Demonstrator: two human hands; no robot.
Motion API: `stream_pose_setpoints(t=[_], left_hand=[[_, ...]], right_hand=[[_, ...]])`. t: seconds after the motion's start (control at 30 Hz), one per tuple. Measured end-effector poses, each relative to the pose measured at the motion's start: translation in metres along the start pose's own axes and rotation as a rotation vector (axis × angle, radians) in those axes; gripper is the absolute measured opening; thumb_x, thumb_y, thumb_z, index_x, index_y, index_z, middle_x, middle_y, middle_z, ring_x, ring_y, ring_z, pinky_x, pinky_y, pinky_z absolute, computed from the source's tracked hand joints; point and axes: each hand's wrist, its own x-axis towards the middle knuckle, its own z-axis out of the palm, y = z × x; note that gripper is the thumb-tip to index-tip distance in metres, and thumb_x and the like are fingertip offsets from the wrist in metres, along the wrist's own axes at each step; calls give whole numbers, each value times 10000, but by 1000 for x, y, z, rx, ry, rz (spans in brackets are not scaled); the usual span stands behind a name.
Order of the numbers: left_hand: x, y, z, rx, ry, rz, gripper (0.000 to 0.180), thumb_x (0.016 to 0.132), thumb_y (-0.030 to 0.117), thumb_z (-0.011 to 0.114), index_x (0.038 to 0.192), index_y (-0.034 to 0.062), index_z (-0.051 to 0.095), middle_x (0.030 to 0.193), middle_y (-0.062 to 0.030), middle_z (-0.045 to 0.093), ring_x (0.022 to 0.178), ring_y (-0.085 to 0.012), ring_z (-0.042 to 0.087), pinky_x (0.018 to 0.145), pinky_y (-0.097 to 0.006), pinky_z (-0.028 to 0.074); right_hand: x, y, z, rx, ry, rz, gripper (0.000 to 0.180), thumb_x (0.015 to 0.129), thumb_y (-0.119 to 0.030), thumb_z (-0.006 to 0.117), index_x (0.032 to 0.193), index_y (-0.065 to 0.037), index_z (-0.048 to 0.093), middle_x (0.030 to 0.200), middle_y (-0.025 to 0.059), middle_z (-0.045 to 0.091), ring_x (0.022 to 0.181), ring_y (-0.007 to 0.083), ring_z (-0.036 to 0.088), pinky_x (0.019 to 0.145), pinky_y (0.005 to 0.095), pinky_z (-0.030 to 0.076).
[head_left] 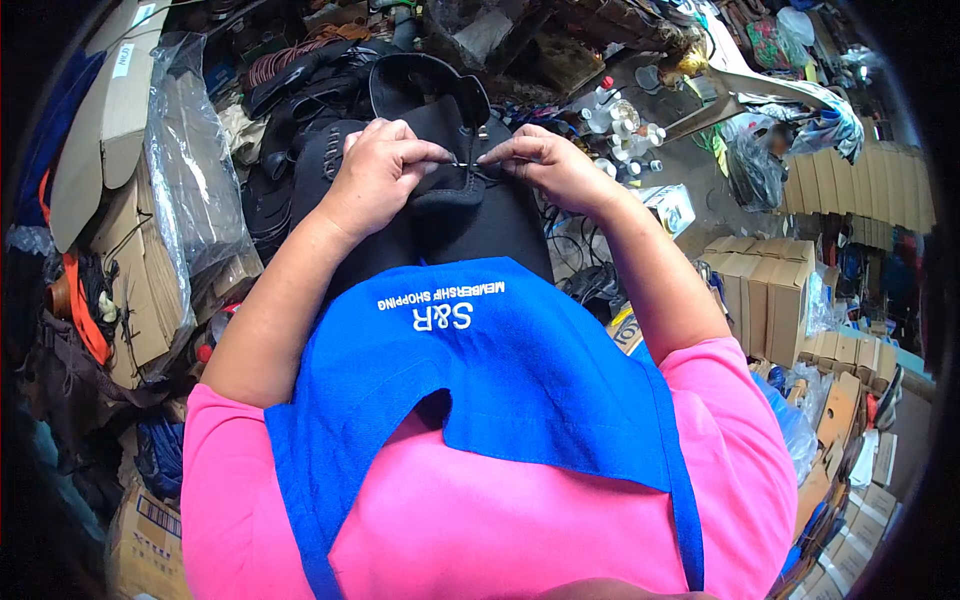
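Black shoe upper rests on the lap, centre. Left hand and right hand pinch a thin thread between closed fingers above it. Probably stitching or lacing; pulling taut needs steady, even tension.

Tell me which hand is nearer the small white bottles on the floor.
Right. The right hand pinches the black shoe piece just left of the white bottles; the left hand is farther off, across the piece.
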Motion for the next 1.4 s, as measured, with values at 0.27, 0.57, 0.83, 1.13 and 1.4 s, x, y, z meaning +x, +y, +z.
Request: stream_pose_setpoints(t=[0.27, 0.57, 0.83, 1.13, 1.4], left_hand=[[1, -4, 6, 15, -40, -63, 173, 779, 117, 661, 906, 217, 723, 783, -7, 541, 864, -214, 526, 800, -369, 375], [2, -2, 8, 49, -58, -52, 167, 776, 119, 666, 923, 178, 717, 740, -19, 523, 830, -212, 519, 776, -351, 378], [8, -4, 15, -34, -106, -93, 153, 772, 160, 681, 921, 160, 716, 802, -24, 622, 867, -230, 565, 812, -377, 412], [3, 4, 3, -28, -117, -198, 181, 720, 114, 717, 898, 142, 738, 819, -64, 650, 887, -256, 581, 824, -356, 467], [9, 3, 20, -269, -116, -384, 183, 717, 127, 734, 891, 83, 702, 803, -95, 683, 768, -214, 657, 748, -324, 506]], right_hand=[[11, 9, -8, 6, -67, -46, 220, 872, -98, 597, 1060, -143, 702, 954, 49, 558, 954, 176, 537, 875, 290, 425], [10, 9, -7, 72, -70, -24, 242, 845, -93, 621, 1064, -149, 708, 936, 60, 590, 944, 190, 535, 894, 307, 419], [12, 17, -8, 82, -97, -60, 279, 830, -105, 642, 1099, -147, 701, 903, 47, 590, 935, 177, 536, 892, 300, 418], [-1, 15, 8, 516, 5, 157, 313, 830, -109, 697, 1137, -53, 663, 965, 18, 656, 877, 83, 587, 812, 240, 471], [6, 18, 11, 548, -10, 148, 294, 815, -84, 703, 1104, -40, 672, 947, 19, 683, 850, 66, 593, 798, 241, 482]])
